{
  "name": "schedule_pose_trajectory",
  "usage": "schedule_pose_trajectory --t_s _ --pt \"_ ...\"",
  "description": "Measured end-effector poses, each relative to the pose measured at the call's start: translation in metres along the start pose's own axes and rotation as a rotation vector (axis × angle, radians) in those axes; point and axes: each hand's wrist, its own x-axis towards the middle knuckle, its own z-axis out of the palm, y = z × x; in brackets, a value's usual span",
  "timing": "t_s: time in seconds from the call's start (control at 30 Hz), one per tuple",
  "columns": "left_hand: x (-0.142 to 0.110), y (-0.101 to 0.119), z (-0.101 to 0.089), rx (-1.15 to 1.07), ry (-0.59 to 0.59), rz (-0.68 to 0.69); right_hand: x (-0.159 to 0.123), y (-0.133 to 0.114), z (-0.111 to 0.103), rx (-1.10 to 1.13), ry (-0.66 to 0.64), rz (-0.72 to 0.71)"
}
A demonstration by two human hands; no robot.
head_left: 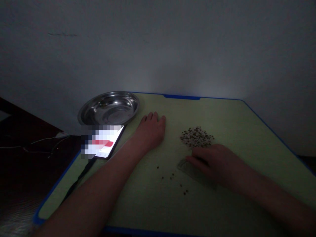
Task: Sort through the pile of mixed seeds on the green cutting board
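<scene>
My left hand [153,129] rests palm down on the table, its fingers stretched out and slightly apart, holding nothing. To the right of it lies a heap of mixed dark and pale seeds or beans [197,137]. Just in front of the heap, the thumb and fingers of my right hand [211,161] are closed on a clear, flat plastic piece [185,166]. My hand covers much of the plastic, so I cannot tell whether it is a bag or a sheet. Several loose dark seeds [172,174] are scattered nearer to me, between my forearms.
A shiny steel basin [111,110] stands at the table's back left corner. Beside my left forearm lies a lit phone [105,152] with a dark strap [80,177]. The pale green table [158,210] has a blue rim and meets a wall. White cables [49,144] lie beyond its left side.
</scene>
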Motion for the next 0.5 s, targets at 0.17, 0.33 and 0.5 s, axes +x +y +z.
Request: schedule_pose_trajectory --t_s 0.17,0.33,0.5 --pt "-0.001 0.001 -0.003 0.010 -0.012 -0.011 0.001 0.002 -0.008 0.085 0.024 0.068" --pt "-0.002 0.001 -0.003 -0.001 -0.014 -0.018 -0.003 -0.014 -0.003 0.106 -0.013 0.000" --pt "-0.002 0.001 -0.002 -0.016 0.002 -0.011 -0.005 -0.018 0.000 0.093 -0.045 -0.062"
